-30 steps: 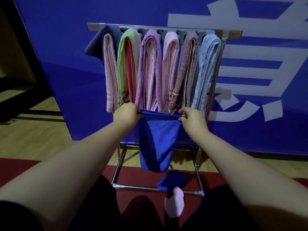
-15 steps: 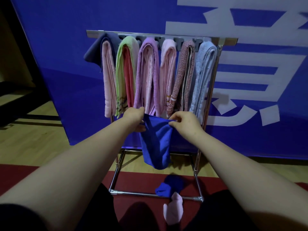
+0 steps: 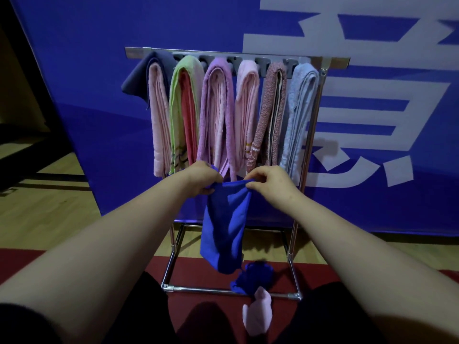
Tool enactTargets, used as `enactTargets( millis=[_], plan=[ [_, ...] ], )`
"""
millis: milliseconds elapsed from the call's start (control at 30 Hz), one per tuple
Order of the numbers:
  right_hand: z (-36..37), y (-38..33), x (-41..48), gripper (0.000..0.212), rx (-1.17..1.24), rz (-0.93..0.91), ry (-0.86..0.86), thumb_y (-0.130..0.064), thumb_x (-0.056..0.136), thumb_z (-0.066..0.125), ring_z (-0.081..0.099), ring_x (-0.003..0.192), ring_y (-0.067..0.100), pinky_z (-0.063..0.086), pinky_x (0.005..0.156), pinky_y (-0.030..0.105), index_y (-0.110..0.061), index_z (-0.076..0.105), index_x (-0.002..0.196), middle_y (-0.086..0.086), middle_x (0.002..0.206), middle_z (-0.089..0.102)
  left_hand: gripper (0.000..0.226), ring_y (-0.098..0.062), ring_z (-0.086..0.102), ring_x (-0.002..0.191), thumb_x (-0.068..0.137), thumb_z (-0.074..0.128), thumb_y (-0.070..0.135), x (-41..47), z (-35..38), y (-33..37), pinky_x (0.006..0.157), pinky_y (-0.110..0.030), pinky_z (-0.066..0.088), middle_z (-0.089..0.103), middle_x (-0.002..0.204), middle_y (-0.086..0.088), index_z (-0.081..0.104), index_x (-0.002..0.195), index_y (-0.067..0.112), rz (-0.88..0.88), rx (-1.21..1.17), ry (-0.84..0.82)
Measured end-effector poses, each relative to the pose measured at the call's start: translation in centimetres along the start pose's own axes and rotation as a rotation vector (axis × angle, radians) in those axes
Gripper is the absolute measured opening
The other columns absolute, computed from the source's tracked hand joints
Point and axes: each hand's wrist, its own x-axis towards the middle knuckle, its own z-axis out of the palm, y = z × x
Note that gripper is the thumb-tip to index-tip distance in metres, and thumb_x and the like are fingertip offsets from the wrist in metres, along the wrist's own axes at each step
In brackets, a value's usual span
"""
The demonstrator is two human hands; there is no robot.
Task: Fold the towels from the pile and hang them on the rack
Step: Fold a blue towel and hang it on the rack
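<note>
Currently at the fingers: left fingers (image 3: 210, 190) and right fingertips (image 3: 250, 186) are curled in a pinch on the top edge of the royal-blue towel (image 3: 226, 232), one at each end
Hands: left hand (image 3: 201, 181) and right hand (image 3: 270, 184) are level and near each other, in front of the lower ends of the hung towels
Towel in hand: hangs from the two pinches in a narrow, loose drape, clear of the floor and in front of the rack (image 3: 335, 63); judged part-folded, not yet hung
Rack load: six places filled, namely navy-and-pink pair (image 3: 159, 120), green-and-coral pair (image 3: 182, 115), purple towel (image 3: 218, 115), pink towel (image 3: 247, 112), speckled mauve towel (image 3: 269, 112), light-blue towel (image 3: 300, 108)
Free arm: none visible; cannot tell
Pile: crumpled blue towel (image 3: 253, 279) and pale-pink towel (image 3: 258, 314) lie on the red mat (image 3: 198, 274) at the base rail
Progress: judged well advanced; three towels outstanding, counting the one held
</note>
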Motion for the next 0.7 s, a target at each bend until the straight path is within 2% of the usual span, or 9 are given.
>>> enactTargets(
  millis=[33, 100, 200, 267, 367, 433, 533, 633, 700],
  plan=[
    [0.0, 0.0, 0.0, 0.013, 0.001, 0.015, 0.023, -0.012, 0.084, 0.072, 0.063, 0.089, 0.014, 0.052, 0.084, 0.028, -0.014, 0.075, 0.096, 0.001, 0.094, 0.070, 0.013, -0.020, 0.058, 0.087, 0.085, 0.062, -0.001, -0.3, -0.2, 0.1, 0.069, -0.031, 0.053, 0.059, 0.097, -0.013, 0.060, 0.094, 0.008, -0.003, 0.053, -0.061],
    [0.2, -0.1, -0.1, 0.011, 0.013, 0.042, 0.048, -0.011, 0.083, 0.073, 0.061, 0.082, 0.013, 0.051, 0.074, 0.022, -0.012, 0.074, 0.095, 0.003, 0.090, 0.068, 0.028, -0.020, 0.060, 0.099, 0.086, 0.061, 0.000, -0.8, -0.5, 0.4, 0.075, -0.030, 0.055, 0.063, 0.109, -0.010, 0.063, 0.111, 0.011, 0.006, 0.174, -0.180],
    [0.6, -0.2, -0.1, 0.010, 0.028, 0.052, 0.031, -0.009, 0.085, 0.070, 0.054, 0.072, 0.002, 0.042, 0.062, 0.011, -0.011, 0.072, 0.095, -0.005, 0.083, 0.063, 0.032, -0.018, 0.062, 0.097, 0.086, 0.057, -0.003, -1.5, -0.6, 0.6, 0.080, -0.030, 0.053, 0.066, 0.107, -0.007, 0.066, 0.110, 0.016, 0.069, 0.268, -0.327],
    [0.8, -0.4, -0.1, 0.010, 0.016, 0.035, 0.025, -0.008, 0.085, 0.070, 0.055, 0.075, 0.002, 0.045, 0.066, 0.013, -0.012, 0.072, 0.094, -0.005, 0.083, 0.063, 0.035, -0.021, 0.062, 0.098, 0.086, 0.056, -0.005, -2.0, -0.5, 0.9, 0.083, -0.033, 0.055, 0.067, 0.108, -0.009, 0.067, 0.110, 0.016, 0.112, 0.339, -0.384],
    [1.2, -0.6, -0.1, 0.013, 0.022, 0.033, 0.020, -0.007, 0.084, 0.071, 0.057, 0.078, 0.009, 0.049, 0.073, 0.025, -0.012, 0.070, 0.096, 0.001, 0.087, 0.064, 0.037, -0.027, 0.060, 0.112, 0.085, 0.056, -0.005, -2.6, -0.5, 1.3, 0.094, -0.040, 0.052, 0.064, 0.117, -0.012, 0.065, 0.115, 0.016, 0.168, 0.484, -0.415],
    [1.3, -0.7, -0.1, 0.018, 0.068, 0.044, -0.002, -0.004, 0.084, 0.070, 0.056, 0.078, 0.011, 0.050, 0.074, 0.025, -0.010, 0.069, 0.101, 0.005, 0.087, 0.062, 0.037, -0.026, 0.059, 0.109, 0.085, 0.057, -0.004, -3.0, -0.4, 1.7, 0.086, -0.034, 0.053, 0.063, 0.116, -0.010, 0.064, 0.116, 0.016, 0.203, 0.559, -0.415],
    [1.1, -0.7, -0.1, 0.025, 0.085, 0.043, -0.061, -0.001, 0.084, 0.069, 0.054, 0.078, 0.012, 0.047, 0.068, 0.015, -0.008, 0.067, 0.108, 0.006, 0.086, 0.059, 0.040, -0.021, 0.059, 0.102, 0.084, 0.059, -0.002, -3.2, -0.2, 1.9, 0.075, -0.026, 0.050, 0.062, 0.110, -0.003, 0.063, 0.117, 0.020, 0.237, 0.664, -0.420],
    [1.3, -0.4, 0.1, 0.033, 0.038, 0.021, -0.085, -0.002, 0.083, 0.071, 0.052, 0.072, 0.007, 0.043, 0.064, 0.014, -0.010, 0.067, 0.114, 0.003, 0.083, 0.058, 0.046, -0.020, 0.059, 0.102, 0.083, 0.060, 0.000, -3.2, 0.0, 2.0, 0.081, -0.030, 0.051, 0.061, 0.110, -0.001, 0.061, 0.123, 0.022, 0.278, 0.760, -0.405],
    [1.3, -0.2, 0.2, 0.036, -0.017, 0.010, -0.090, -0.005, 0.083, 0.072, 0.053, 0.077, 0.008, 0.041, 0.065, 0.009, -0.013, 0.067, 0.118, 0.003, 0.091, 0.059, 0.047, -0.020, 0.059, 0.100, 0.083, 0.060, 0.000, -3.3, 0.2, 2.1, 0.084, -0.033, 0.051, 0.060, 0.111, -0.002, 0.060, 0.125, 0.022, 0.297, 0.803, -0.420]
  ],
)
